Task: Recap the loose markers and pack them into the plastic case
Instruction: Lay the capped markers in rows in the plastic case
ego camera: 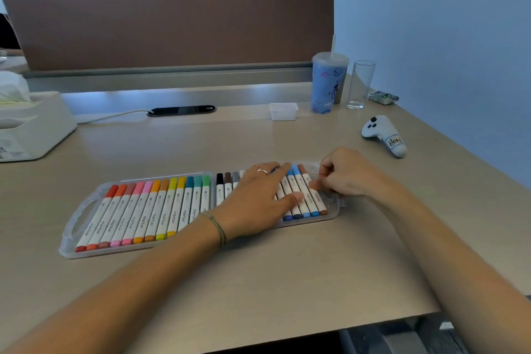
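Note:
A clear plastic case [75, 217] lies open on the desk with two rows of capped markers. The left row [149, 208] runs from red through orange, pink and yellow to green. The right row [301, 195] holds black, brown, grey, blue and brown markers. My left hand [258, 198] lies flat over the middle of the right row, fingers straight, pressing on the markers. My right hand [342, 174] sits at the case's right end with its fingers curled, fingertips touching the rightmost brown marker [314, 195]. Part of the right row is hidden under my left hand.
A white controller [383, 135] lies at the right. A blue tumbler with straw [327, 83], a glass [360, 85] and a small white tub [284, 111] stand behind the case. A white tissue box [31, 126] is at far left. A brown partition [166, 26] backs the desk.

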Motion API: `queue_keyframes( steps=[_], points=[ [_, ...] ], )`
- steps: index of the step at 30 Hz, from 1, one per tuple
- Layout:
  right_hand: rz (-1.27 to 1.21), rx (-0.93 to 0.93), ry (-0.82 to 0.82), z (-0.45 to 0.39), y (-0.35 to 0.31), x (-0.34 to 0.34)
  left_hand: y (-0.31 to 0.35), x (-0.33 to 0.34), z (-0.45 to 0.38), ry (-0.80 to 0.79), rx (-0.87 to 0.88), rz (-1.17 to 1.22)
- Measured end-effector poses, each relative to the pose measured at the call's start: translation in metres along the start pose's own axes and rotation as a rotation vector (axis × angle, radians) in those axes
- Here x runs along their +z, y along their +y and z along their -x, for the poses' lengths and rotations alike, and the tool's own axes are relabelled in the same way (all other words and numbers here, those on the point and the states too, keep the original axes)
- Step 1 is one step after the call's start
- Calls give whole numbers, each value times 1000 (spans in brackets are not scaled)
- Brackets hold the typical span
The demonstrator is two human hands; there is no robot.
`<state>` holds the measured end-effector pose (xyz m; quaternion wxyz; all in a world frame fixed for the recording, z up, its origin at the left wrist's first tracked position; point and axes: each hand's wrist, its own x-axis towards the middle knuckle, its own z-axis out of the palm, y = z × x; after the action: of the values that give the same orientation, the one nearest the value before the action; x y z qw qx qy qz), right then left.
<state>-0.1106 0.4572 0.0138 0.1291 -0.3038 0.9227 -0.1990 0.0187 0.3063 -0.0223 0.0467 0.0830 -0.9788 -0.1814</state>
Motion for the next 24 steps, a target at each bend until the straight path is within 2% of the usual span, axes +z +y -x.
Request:
queue_keyframes(
  steps=[3, 8, 11, 13, 16, 19, 21, 24],
  points=[
    [-31, -75, 133, 11, -3, 9, -22, -13, 17, 117, -22, 26],
    [-31, -271, 217, 29, -38, 41, -65, -29, 57, 232, -129, -1],
    [-3, -367, 166, 31, -68, 54, -87, -41, 83, 317, -234, -27],
    [53, -408, 94, 32, -87, 62, -101, -52, 104, 370, -342, -131],
    [170, -402, -4, 33, -106, 68, -123, -69, 135, 385, -544, -261],
    [254, -380, -23, 35, -113, 70, -149, -81, 159, 383, -732, -345],
    [293, -383, -36, 36, -116, 70, -163, -85, 166, 354, -820, -317],
    [337, -387, -51, 37, -120, 70, -169, -83, 170, 345, -828, -201]
  ],
)
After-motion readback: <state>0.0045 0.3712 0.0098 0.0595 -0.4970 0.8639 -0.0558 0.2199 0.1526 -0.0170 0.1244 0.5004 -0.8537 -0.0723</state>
